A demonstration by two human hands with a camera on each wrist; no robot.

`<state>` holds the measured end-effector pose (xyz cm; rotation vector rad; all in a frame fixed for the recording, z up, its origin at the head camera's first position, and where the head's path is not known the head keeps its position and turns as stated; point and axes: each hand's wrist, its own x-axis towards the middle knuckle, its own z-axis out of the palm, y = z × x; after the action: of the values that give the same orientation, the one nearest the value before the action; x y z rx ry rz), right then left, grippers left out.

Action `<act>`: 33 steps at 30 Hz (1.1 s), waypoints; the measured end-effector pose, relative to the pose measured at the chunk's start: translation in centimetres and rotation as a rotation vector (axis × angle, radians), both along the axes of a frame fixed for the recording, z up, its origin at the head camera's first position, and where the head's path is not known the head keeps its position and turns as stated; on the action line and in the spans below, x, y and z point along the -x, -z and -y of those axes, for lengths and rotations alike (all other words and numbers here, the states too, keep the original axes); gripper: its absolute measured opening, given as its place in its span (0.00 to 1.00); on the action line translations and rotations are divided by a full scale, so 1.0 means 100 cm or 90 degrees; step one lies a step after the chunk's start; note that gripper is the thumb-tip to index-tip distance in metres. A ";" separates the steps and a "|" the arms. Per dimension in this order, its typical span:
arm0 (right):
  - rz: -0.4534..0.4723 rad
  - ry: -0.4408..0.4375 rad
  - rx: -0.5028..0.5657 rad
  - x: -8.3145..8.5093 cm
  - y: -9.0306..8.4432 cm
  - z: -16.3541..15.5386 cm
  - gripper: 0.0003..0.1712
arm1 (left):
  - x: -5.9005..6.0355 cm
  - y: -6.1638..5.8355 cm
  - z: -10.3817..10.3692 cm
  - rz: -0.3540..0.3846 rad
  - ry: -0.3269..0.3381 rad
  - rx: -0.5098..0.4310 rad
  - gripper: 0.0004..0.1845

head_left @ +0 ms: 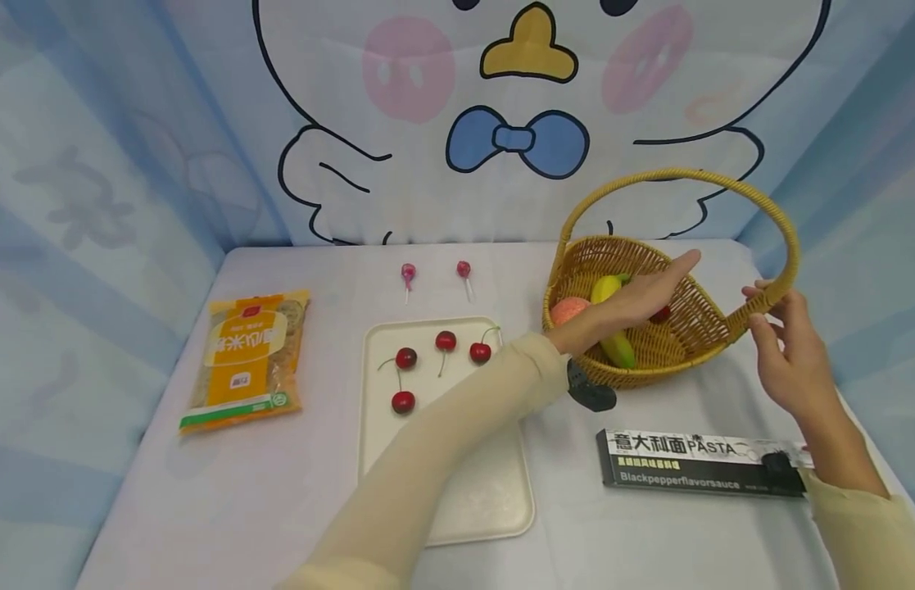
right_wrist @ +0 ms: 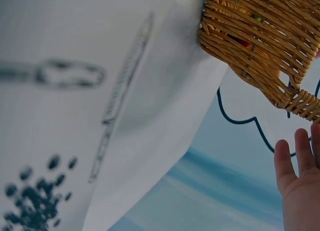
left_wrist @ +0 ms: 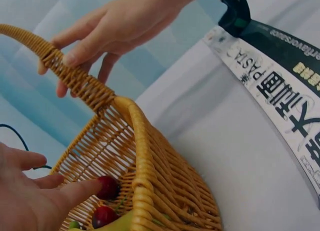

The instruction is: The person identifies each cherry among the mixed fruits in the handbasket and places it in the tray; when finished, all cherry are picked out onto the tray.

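Observation:
A wicker basket (head_left: 649, 378) with a tall arched handle stands at the back right. My right hand (head_left: 796, 360) is at the right foot of the handle (left_wrist: 75, 81), the thumb on the near side and fingers reaching behind it. My left hand (head_left: 641, 297) extends over the basket with straight fingers, palm turned toward the right; nothing is held in it. Inside the basket lie a pinkish round fruit (head_left: 568, 310), a yellow banana-like fruit (head_left: 606, 287) and dark red cherries (left_wrist: 104, 217). My left hand and forearm hide part of the contents.
A cream tray (head_left: 494, 508) holding several cherries (head_left: 403, 401) lies mid-table, partly under my left sleeve. Two lollipops (head_left: 464, 270) lie behind it. At left is a yellow grain bag (head_left: 243, 360). A black-and-white pasta box (head_left: 693, 475) lies in front of the basket.

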<state>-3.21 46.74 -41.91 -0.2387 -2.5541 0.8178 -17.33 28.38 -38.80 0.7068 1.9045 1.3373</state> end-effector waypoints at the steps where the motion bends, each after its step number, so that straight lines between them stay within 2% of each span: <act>1: -0.002 -0.001 -0.002 -0.001 0.000 0.000 0.30 | 0.000 0.000 -0.002 0.031 0.001 -0.007 0.36; 3: -0.007 -0.005 -0.003 -0.002 -0.001 0.000 0.30 | -0.001 -0.001 -0.006 0.085 0.009 -0.022 0.37; 4: -0.012 -0.009 -0.004 -0.002 -0.001 0.001 0.30 | -0.001 -0.001 -0.008 0.097 0.019 -0.030 0.37; 7: -0.021 -0.018 -0.003 -0.002 -0.001 0.002 0.30 | -0.001 0.000 -0.012 0.115 0.030 -0.041 0.37; 13: -0.022 -0.038 -0.003 0.002 0.000 0.005 0.29 | 0.003 0.003 -0.018 0.129 0.007 -0.019 0.42; 19: -0.033 -0.051 -0.009 0.005 0.001 0.003 0.29 | 0.005 0.007 -0.025 0.123 0.015 -0.008 0.43; 23: -0.028 -0.048 -0.008 0.004 0.001 0.002 0.29 | 0.005 0.013 -0.029 0.094 0.031 -0.006 0.41; 27: -0.034 -0.053 -0.009 0.003 0.000 0.001 0.28 | 0.004 0.017 -0.032 0.074 0.031 0.022 0.41; 33: -0.034 -0.046 -0.017 -0.001 -0.003 -0.001 0.29 | -0.001 0.017 -0.038 0.078 -0.036 0.041 0.46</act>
<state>-3.13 46.83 -41.66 -0.1152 -2.5338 0.8061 -17.21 32.19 -40.52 0.5311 1.8722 1.3169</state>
